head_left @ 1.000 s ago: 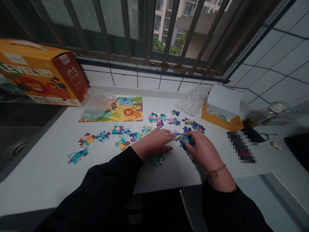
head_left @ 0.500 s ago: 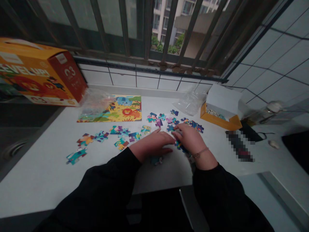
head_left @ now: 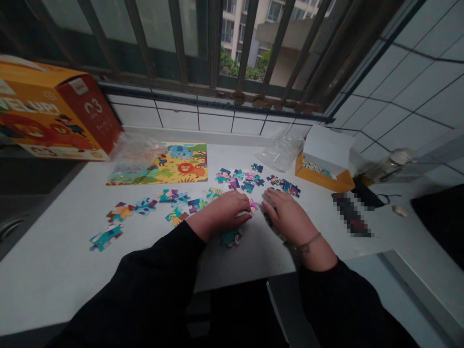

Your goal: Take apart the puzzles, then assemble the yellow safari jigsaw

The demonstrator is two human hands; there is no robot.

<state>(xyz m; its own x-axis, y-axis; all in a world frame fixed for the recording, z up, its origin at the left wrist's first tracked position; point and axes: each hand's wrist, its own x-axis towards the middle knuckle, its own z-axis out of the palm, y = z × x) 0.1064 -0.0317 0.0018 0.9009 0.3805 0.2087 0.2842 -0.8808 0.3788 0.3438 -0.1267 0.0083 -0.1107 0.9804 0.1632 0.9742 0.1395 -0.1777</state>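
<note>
My left hand (head_left: 230,210) is over the middle of the white counter, fingers curled, with a pink puzzle piece (head_left: 253,206) at its fingertips. To the right, my right hand (head_left: 286,209) lies low with fingers stretched out, palm down. It partly covers dark puzzle pieces (head_left: 270,220) beneath it. A teal puzzle piece (head_left: 231,238) lies below my left hand. Beyond both hands is a loose group of blue and purple puzzle pieces (head_left: 248,186). More joined pieces (head_left: 174,196) spread to the left, with a teal pair (head_left: 106,237) farthest out.
A picture sheet with lions (head_left: 184,176) lies at the back, partly under clear plastic wrap (head_left: 136,150). An orange box (head_left: 54,113) stands at left. At back right are a plastic bag (head_left: 281,152), an open small box (head_left: 324,181) and a glass jar (head_left: 389,164).
My hands have drawn apart: the left moved slightly left with the pink piece at its fingertips, the right slid a little nearer me. The whole view shifted slightly.
</note>
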